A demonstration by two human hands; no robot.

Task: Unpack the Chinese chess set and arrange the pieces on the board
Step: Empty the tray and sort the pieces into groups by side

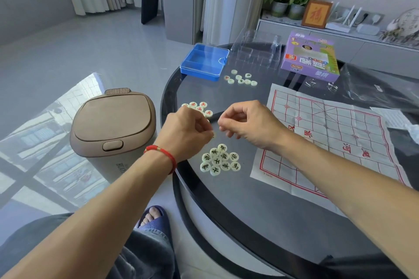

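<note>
The paper chess board [328, 142], white with red lines, lies creased on the right of the round dark table [260, 206]. Several pale pieces with black characters [220, 161] are clustered near the table's left edge, just below my hands. Behind my left hand sits a group with red characters [199, 106]. A third small group [241, 78] lies beside the blue box. My left hand [188, 129] pinches a small pale piece at its fingertips. My right hand [244, 122] hovers close beside it, fingers curled with thumb against forefinger; what it holds is hidden.
A blue plastic case with a clear lid [204, 62], a clear plastic tray [256, 52] and the purple game carton [310, 56] stand at the table's far side. A plastic bag [374, 90] and a leaflet [394, 118] lie at right. A brown bin [113, 124] stands left of the table.
</note>
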